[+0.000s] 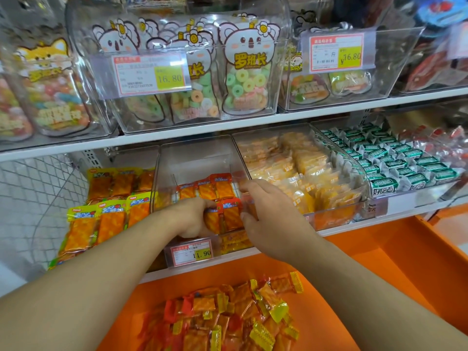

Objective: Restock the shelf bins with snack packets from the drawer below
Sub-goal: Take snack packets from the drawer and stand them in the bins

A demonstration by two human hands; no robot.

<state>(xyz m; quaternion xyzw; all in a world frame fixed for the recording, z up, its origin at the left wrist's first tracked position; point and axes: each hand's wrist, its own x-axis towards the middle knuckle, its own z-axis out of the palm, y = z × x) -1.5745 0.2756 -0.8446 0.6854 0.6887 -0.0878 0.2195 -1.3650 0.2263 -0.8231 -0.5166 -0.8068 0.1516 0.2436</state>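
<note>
Clear shelf bin (197, 158): red-topped snack packets (229, 214) standing upright, between both hands. Left hand (188, 217) grips them; right hand (263, 214), fingers curled, steadies (supply drawer (395, 262) below).

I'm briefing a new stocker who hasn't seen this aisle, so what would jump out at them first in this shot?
Both hands meet at the clear bin in the middle of the lower shelf: the left hand grips red-topped orange packets there, and the right hand reaches in beside it. Below, the bright orange drawer holds a loose heap of snack packets. Above, koala candy bags fill the upper shelf's bins.
</note>
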